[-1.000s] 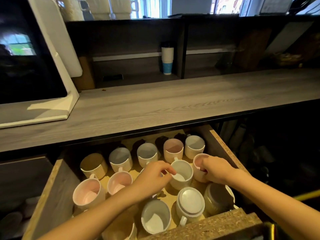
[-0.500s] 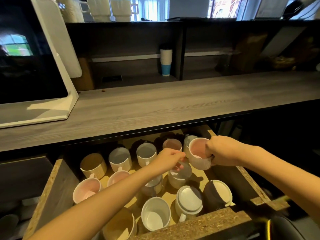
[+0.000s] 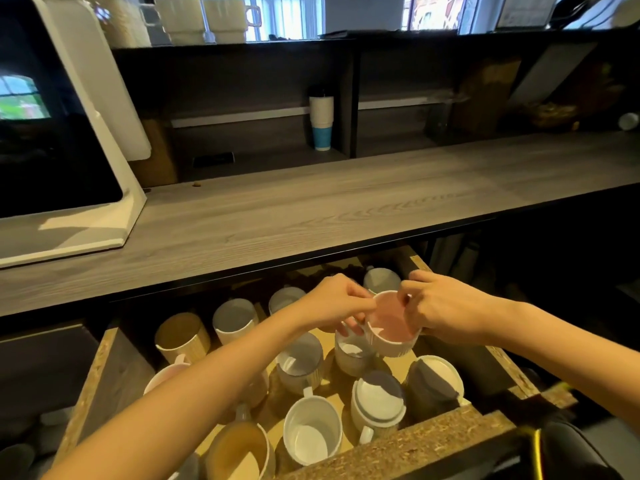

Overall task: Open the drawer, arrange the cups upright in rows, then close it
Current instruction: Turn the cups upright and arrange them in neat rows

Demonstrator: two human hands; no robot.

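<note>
Your left hand (image 3: 337, 304) has joined your right hand (image 3: 441, 306); both now grasp the pink-lined cup (image 3: 391, 323), lifted above the open drawer (image 3: 415, 445).

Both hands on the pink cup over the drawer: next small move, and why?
Probably lower the pink cup upright into a free spot in the right rear of the drawer. The left hand and right hand hold it by the rim, lifted above the other cups, mouth up, so it only needs setting down in line.
</note>
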